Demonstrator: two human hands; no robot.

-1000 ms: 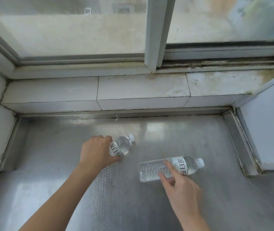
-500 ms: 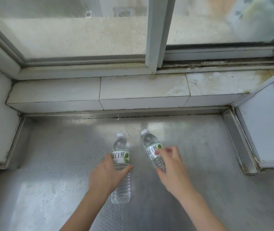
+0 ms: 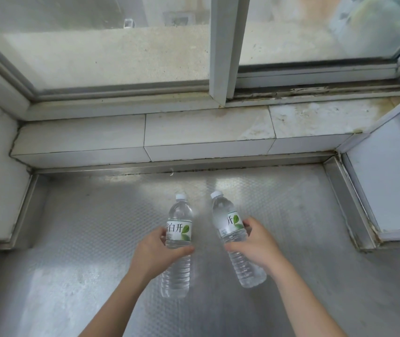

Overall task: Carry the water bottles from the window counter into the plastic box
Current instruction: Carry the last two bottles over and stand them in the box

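1. a person's left hand (image 3: 156,254) grips a clear water bottle (image 3: 178,242) around its middle, just below centre frame, fingers and thumb wrapped below the white label with its green leaf.
2. the right hand (image 3: 257,246) closes around a second water bottle (image 3: 234,235) just right of centre, holding it at the lower edge of its label.
3. both bottles point white caps toward the top of the frame; the left one looks nearly straight, the right one leans its cap toward the left.
4. the two bottles sit near each other without touching, above the textured metal counter (image 3: 72,239) that fills the lower half of the frame; whether either base rests on it cannot be told.
5. a stained tiled ledge (image 3: 206,132) runs across the middle of the frame, with the sliding window frame (image 3: 223,49) and dirty glass above.
6. bare forearms enter from the bottom edge.
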